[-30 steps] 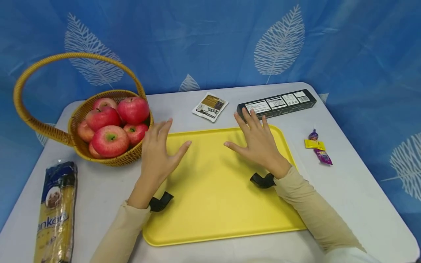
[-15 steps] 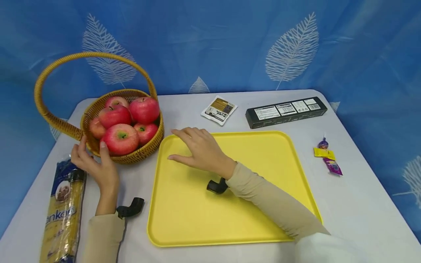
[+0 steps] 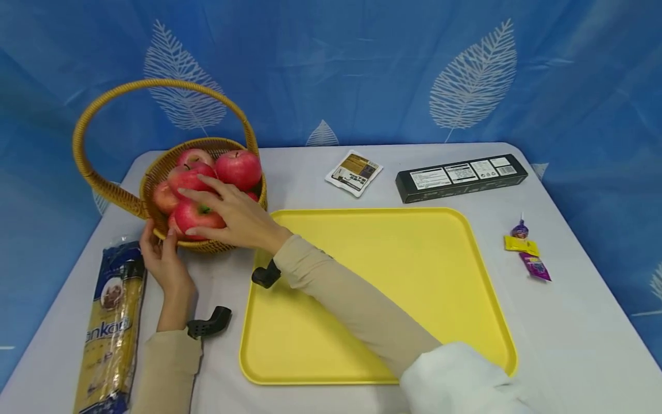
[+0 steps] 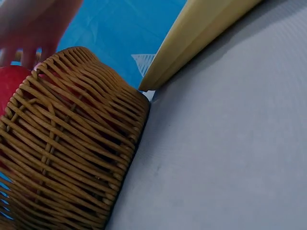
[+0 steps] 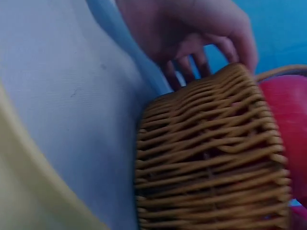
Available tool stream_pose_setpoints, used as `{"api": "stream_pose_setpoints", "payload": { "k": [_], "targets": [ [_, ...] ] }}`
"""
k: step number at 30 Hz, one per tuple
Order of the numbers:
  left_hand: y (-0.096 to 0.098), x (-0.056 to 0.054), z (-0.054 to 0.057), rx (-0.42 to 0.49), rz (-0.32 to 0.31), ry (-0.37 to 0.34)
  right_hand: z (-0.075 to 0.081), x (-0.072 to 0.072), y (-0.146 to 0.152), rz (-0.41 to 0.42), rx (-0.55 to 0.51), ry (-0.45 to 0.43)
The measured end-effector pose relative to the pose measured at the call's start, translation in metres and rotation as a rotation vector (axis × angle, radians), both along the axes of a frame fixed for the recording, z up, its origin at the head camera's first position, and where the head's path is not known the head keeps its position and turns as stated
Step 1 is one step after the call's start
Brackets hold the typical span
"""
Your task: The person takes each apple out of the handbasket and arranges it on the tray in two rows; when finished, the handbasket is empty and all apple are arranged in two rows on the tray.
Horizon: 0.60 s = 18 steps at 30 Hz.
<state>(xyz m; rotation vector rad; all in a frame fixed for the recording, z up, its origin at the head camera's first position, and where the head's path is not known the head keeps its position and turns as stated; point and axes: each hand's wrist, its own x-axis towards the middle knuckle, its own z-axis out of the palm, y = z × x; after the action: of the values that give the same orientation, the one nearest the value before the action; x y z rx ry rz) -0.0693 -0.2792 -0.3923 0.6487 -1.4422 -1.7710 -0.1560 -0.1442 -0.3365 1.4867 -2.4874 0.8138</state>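
A wicker basket (image 3: 207, 246) with a tall arched handle holds several red apples at the left of the table. My left hand (image 3: 168, 267) grips the basket's near left rim, thumb at the rim and fingers against the outer side; the right wrist view shows the same hand (image 5: 192, 28) there. My right hand (image 3: 240, 221) reaches over the basket, its fingers spread around the front apple (image 3: 192, 215), thumb on the near side. In the left wrist view the right hand (image 4: 36, 24) is just above a red apple (image 4: 12, 84); its palm hides part of the fruit.
A yellow tray (image 3: 372, 299) lies beside the basket, under my right forearm. A pasta bag (image 3: 111, 328) lies at the left. Behind the tray are a small sachet (image 3: 354, 173) and a long black box (image 3: 461, 178). A lollipop (image 3: 519, 230) and wrapped candies (image 3: 521, 245) sit at the right.
Both hands have moved from over the tray to the left. The left hand has taken hold of the basket's rim, and the right has come over the front apple. The view has shifted left.
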Motion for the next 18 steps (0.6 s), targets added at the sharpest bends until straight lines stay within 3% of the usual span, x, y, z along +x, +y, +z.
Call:
{"api": "stream_pose_setpoints", "payload": {
  "k": [4,9,14,18],
  "targets": [
    [0.001,-0.001,-0.001,-0.023,0.005,0.013,-0.005,0.000,-0.004,0.033,-0.028,-0.075],
    [0.001,-0.001,-0.002,-0.056,0.016,-0.008,-0.007,0.002,0.008,0.006,-0.235,-0.038],
    [0.001,0.000,-0.004,-0.081,0.037,-0.041,-0.012,0.000,0.038,-0.065,-0.454,0.008],
    [0.000,-0.001,-0.004,-0.077,0.032,-0.024,-0.022,-0.005,0.069,-0.166,-0.483,-0.033]
  ]
}}
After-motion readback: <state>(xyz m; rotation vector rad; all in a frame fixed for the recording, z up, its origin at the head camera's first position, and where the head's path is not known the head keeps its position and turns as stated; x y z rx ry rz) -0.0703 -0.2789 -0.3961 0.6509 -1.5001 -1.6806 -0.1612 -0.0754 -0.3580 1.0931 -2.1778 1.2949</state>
